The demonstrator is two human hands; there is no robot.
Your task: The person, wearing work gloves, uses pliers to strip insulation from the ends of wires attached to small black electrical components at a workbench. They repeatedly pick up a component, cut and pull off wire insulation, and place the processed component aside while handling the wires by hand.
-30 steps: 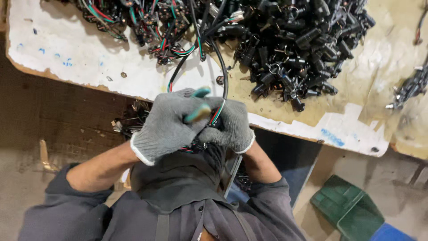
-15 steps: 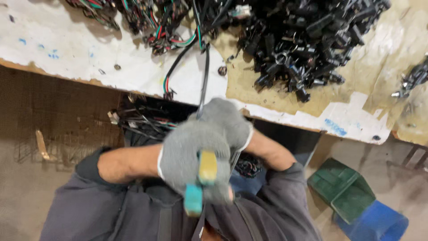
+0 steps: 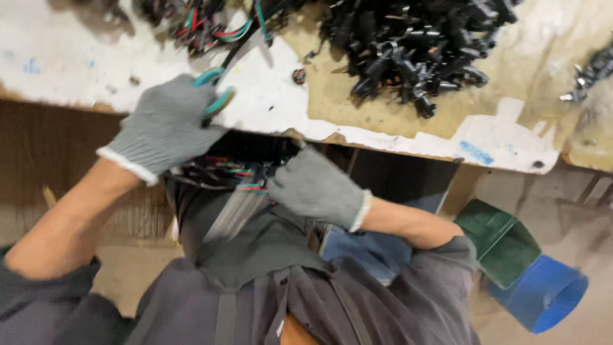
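Observation:
Both my hands wear grey knit gloves. My left hand (image 3: pixel 167 126) is raised at the worktable's front edge and grips a cutting tool with teal handles (image 3: pixel 214 91), close to a black cable that runs up to the wire bundle (image 3: pixel 211 25). My right hand (image 3: pixel 317 188) is lower, below the table edge, closed on a bunch of red, green and black wires (image 3: pixel 227 174) over a dark container in my lap.
The worn white and tan worktable (image 3: pixel 396 128) carries a big heap of black connectors (image 3: pixel 415 45) at the back. A few metal parts (image 3: pixel 587 73) lie at the far right. A green box (image 3: pixel 501 239) and a blue bin (image 3: pixel 543 294) stand on the floor at right.
My left hand with the teal-handled tool has gone from my lap up and left to the table edge. My right hand has dropped with the wires.

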